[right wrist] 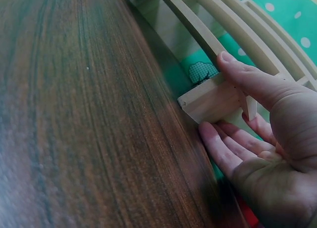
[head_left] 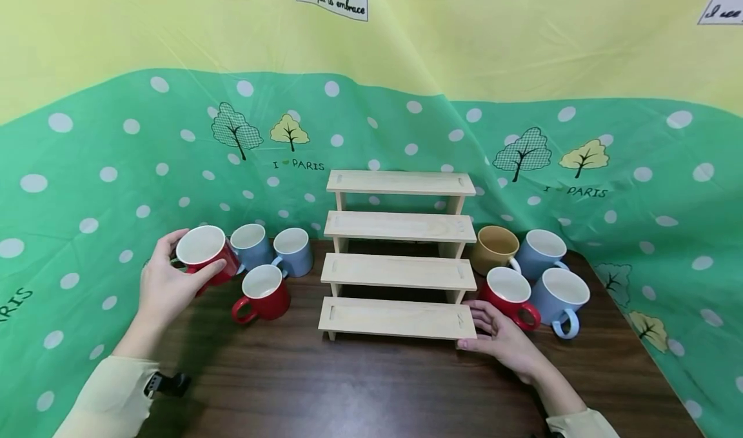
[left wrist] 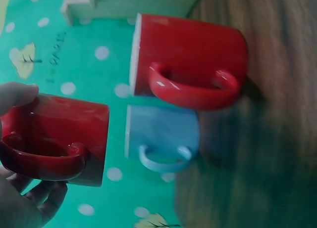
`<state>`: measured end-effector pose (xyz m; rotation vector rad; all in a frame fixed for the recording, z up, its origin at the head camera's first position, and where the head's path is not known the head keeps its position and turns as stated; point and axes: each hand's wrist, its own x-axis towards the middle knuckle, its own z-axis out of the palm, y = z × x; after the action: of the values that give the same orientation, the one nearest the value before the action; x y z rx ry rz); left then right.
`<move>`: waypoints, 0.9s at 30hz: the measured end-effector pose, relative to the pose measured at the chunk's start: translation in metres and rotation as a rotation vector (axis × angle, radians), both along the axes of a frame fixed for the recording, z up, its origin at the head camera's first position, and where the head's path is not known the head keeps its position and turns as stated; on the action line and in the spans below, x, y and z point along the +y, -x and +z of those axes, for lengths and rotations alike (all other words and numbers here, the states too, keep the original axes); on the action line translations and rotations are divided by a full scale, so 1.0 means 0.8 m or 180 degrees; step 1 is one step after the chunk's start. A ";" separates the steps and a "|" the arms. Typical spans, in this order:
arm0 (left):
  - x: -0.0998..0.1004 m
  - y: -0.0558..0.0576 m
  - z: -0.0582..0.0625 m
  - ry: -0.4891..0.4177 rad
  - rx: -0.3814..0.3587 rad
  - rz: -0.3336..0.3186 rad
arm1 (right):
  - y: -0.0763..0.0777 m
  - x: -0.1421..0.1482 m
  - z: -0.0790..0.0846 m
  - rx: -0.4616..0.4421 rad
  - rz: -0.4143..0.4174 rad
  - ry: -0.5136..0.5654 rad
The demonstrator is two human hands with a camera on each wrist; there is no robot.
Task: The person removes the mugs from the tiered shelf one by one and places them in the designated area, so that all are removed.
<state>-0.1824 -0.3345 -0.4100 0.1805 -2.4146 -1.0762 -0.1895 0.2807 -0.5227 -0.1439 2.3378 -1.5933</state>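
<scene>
My left hand (head_left: 165, 280) grips a red mug (head_left: 219, 271) with a white inside, thumb on one side and fingers on the other. In the left wrist view this mug (left wrist: 64, 134) is raised, its handle toward the camera. Close to it stand another red mug (head_left: 268, 301) and two light blue mugs, one nearer (head_left: 249, 248) and one beyond (head_left: 295, 254). My right hand (head_left: 502, 338) holds the right end of the lowest step of a pale wooden four-step stand (head_left: 397, 317). Its thumb (right wrist: 242, 74) lies along the step's front edge, with the other fingers around the side support.
Right of the stand, a tan mug (head_left: 493, 251), a red mug (head_left: 506, 289) and two light blue mugs, one behind (head_left: 540, 254) and one in front (head_left: 558, 296), stand close together. A green and yellow cloth (head_left: 377, 115) hangs behind the dark wooden table (head_left: 360, 393).
</scene>
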 end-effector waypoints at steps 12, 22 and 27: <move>-0.028 0.007 -0.043 0.0098 -0.0408 0.0002 | -0.001 0.002 -0.001 0.0001 0.0000 0.0010; -0.039 0.011 -0.071 0.0013 -0.0564 -0.0064 | -0.001 0.002 0.001 0.0024 0.0036 0.0009; -0.040 0.013 -0.079 0.0003 -0.0620 -0.0095 | 0.001 0.002 0.002 0.0008 0.0070 0.0066</move>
<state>-0.1931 -0.3662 -0.4729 0.2606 -2.5976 -1.1167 -0.1899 0.2824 -0.5213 -0.1757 2.3140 -1.6083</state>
